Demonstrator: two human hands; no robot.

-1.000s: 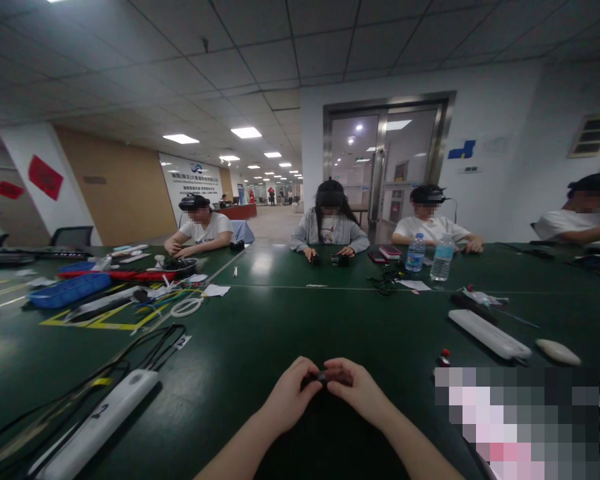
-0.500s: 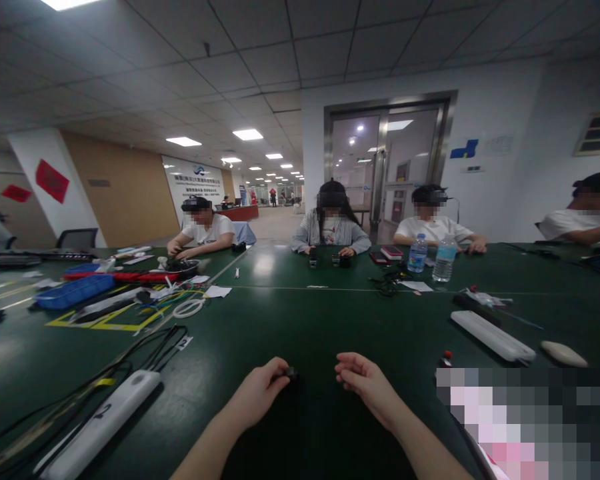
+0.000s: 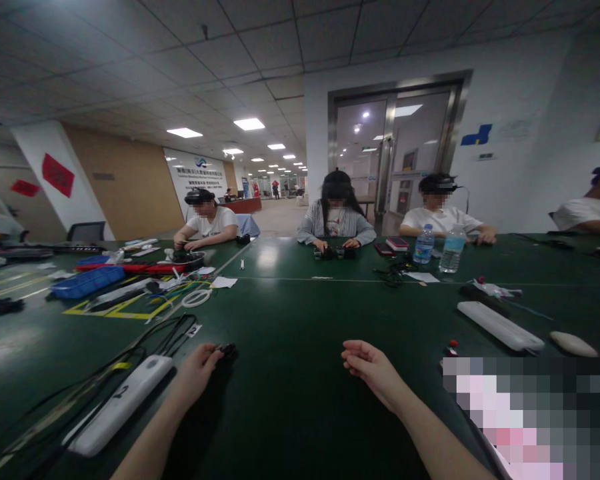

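Note:
My left hand (image 3: 199,373) is closed, thumb against fingers, around a small black object (image 3: 227,351) whose kind I cannot make out. It is low over the green table (image 3: 290,420), beside the cables of a white power strip (image 3: 123,407). My right hand (image 3: 373,373) is apart from it on the right side, edge down, with slightly curved fingers and the thumb lying near them. Nothing shows in that hand, and its fingers are open.
White coiled cable (image 3: 196,298) and a blue tray (image 3: 87,283) lie to the left. Two water bottles (image 3: 451,250), a white power strip (image 3: 500,327) and a white computer mouse (image 3: 573,344) are on the right. Several people wearing headsets sit around the table.
My left hand has moved left with the small black object, away from my right hand. The right hand has kept much the same pose. The view has shifted slightly.

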